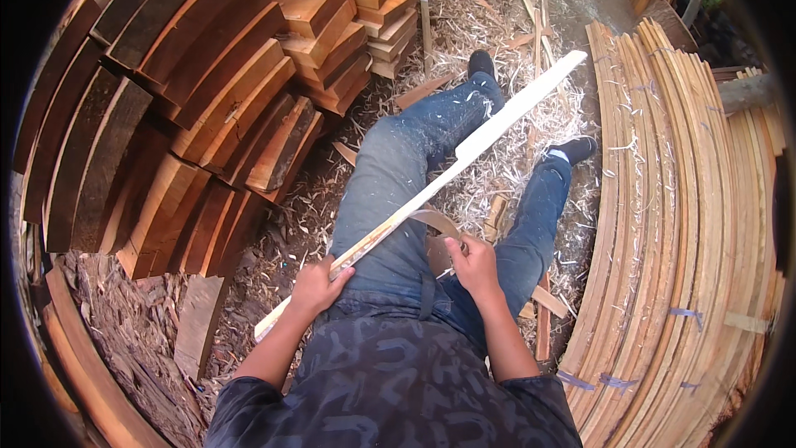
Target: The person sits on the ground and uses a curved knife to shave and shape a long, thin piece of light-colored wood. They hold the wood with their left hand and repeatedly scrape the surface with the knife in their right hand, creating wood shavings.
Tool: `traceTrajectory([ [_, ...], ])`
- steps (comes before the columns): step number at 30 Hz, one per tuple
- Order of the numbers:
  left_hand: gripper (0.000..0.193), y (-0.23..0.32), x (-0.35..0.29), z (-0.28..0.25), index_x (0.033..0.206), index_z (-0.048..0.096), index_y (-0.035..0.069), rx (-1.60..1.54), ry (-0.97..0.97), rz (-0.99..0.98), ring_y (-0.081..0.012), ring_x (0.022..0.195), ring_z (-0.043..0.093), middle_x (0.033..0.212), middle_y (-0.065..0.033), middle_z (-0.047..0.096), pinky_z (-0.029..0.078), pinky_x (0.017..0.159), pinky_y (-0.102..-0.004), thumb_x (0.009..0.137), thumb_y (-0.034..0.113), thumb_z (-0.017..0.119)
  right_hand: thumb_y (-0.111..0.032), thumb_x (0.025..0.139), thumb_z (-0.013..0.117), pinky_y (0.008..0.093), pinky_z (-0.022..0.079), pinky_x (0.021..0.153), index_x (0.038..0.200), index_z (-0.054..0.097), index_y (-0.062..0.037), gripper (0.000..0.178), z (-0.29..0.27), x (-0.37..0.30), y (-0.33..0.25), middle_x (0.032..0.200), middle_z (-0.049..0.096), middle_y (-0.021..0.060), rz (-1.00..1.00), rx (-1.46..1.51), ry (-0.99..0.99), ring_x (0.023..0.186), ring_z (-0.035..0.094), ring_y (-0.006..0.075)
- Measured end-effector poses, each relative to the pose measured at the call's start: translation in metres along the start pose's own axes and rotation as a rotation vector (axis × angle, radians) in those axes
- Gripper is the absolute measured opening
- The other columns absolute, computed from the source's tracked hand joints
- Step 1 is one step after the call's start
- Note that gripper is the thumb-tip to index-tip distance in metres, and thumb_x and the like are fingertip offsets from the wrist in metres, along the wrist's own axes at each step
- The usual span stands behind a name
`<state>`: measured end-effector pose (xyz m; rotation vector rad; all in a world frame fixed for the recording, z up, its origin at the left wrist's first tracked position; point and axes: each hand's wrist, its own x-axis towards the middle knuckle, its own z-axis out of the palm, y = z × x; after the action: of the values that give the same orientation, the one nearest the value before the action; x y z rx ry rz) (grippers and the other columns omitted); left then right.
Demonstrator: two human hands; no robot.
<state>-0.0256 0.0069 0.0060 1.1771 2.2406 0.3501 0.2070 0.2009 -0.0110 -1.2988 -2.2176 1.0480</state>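
A long pale piece of wood [522, 104], shaped like a paddle, slants across my lap. Its broad part points to the far right and its narrow shaft runs back to the near left. My left hand [319, 286] is closed around that shaft at my left thigh. By my right thigh, my right hand [474, 265] is closed at the end of a curved, brownish blade-like tool [437, 221]. The tool's far end meets the shaft's edge. My fingers hide its grip, so its exact kind is unclear. Both legs, in blue jeans, stretch out ahead.
Stacked thick timber blocks [240, 75] rise at the left. Long thin wooden strips [655, 224], bundled with purple ties, stand along the right. Curly wood shavings [460, 21] cover the ground around my feet. A short board [199, 323] leans at the near left.
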Motion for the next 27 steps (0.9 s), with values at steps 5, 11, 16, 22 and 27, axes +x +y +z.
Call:
traceTrajectory([
  [5, 0.054, 0.002, 0.010, -0.005, 0.084, 0.055, -0.001, 0.140, 0.053, 0.046, -0.0392, 0.064, 0.062, 0.064, -0.0225, 0.060, 0.049, 0.058, -0.0469, 0.082, 0.054, 0.056, -0.042, 0.083, 0.062, 0.0416, 0.044, 0.049, 0.068, 0.059, -0.0001, 0.044, 0.008, 0.022, -0.018, 0.052, 0.054, 0.0173, -0.125, -0.142, 0.015, 0.051, 0.057, 0.0353],
  [11, 0.052, 0.001, 0.023, 0.006, 0.084, 0.051, 0.001, 0.157, 0.082, 0.073, -0.0370, 0.062, 0.062, 0.064, -0.0195, 0.061, 0.048, 0.057, -0.0451, 0.084, 0.053, 0.054, -0.048, 0.084, 0.058, 0.0419, 0.048, 0.050, 0.077, 0.066, -0.0022, 0.048, -0.016, 0.064, 0.014, 0.056, 0.060, 0.0163, 0.004, -0.513, 0.088, 0.054, 0.061, 0.0347],
  [16, 0.050, 0.004, 0.027, 0.015, 0.086, 0.050, 0.002, 0.201, 0.054, 0.044, -0.0334, 0.059, 0.063, 0.063, -0.0169, 0.062, 0.048, 0.053, -0.0425, 0.085, 0.051, 0.053, -0.048, 0.086, 0.055, 0.0437, 0.047, 0.052, 0.070, 0.063, -0.0010, 0.050, -0.041, 0.075, 0.028, 0.056, 0.059, 0.0170, 0.173, -0.449, 0.144, 0.055, 0.061, 0.0349],
  [22, 0.048, 0.006, 0.032, 0.021, 0.086, 0.050, 0.001, 0.171, 0.023, 0.064, -0.0349, 0.057, 0.062, 0.061, -0.0188, 0.060, 0.047, 0.052, -0.0436, 0.086, 0.048, 0.054, -0.048, 0.086, 0.055, 0.0426, 0.048, 0.053, 0.069, 0.063, 0.0004, 0.052, -0.023, 0.059, 0.015, 0.057, 0.059, 0.0175, -0.063, -0.527, -0.090, 0.054, 0.061, 0.0336],
  [27, 0.048, 0.001, 0.039, 0.019, 0.086, 0.050, -0.001, 0.089, -0.011, 0.049, -0.0404, 0.061, 0.060, 0.063, -0.0237, 0.058, 0.047, 0.056, -0.0475, 0.086, 0.047, 0.053, -0.052, 0.087, 0.053, 0.0416, 0.048, 0.052, 0.068, 0.063, 0.0003, 0.056, -0.024, 0.092, 0.052, 0.058, 0.061, 0.0161, 0.163, -0.480, 0.100, 0.053, 0.061, 0.0329],
])
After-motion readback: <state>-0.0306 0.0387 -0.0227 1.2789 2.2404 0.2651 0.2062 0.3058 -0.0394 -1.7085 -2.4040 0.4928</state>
